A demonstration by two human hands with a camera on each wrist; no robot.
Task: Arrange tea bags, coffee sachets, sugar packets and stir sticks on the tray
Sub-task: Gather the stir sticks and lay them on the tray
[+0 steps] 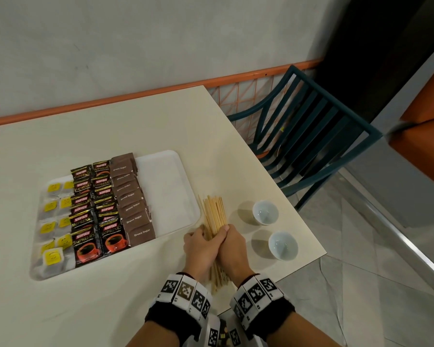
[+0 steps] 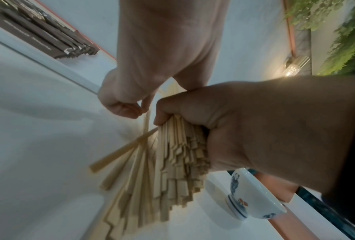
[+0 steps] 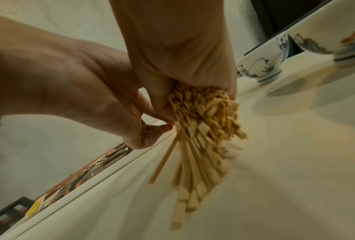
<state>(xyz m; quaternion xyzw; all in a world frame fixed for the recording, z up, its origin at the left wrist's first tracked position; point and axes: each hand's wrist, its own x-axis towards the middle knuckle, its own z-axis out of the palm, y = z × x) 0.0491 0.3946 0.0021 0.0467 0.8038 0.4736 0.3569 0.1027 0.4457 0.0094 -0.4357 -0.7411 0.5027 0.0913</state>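
Note:
A thick bundle of wooden stir sticks lies just off the front right corner of the white tray, low over the table. My right hand grips the bundle around its middle. My left hand is pressed against it on the left, and its fingertips pinch a few sticks at the edge of the fan. On the tray lie yellow-tagged tea bags at the left, then black coffee sachets, then brown sugar packets. The tray's right part is bare.
Two small white cups stand right of my hands, near the table's right edge. A dark green slatted chair stands beyond that edge. A wall with an orange rail runs behind the table.

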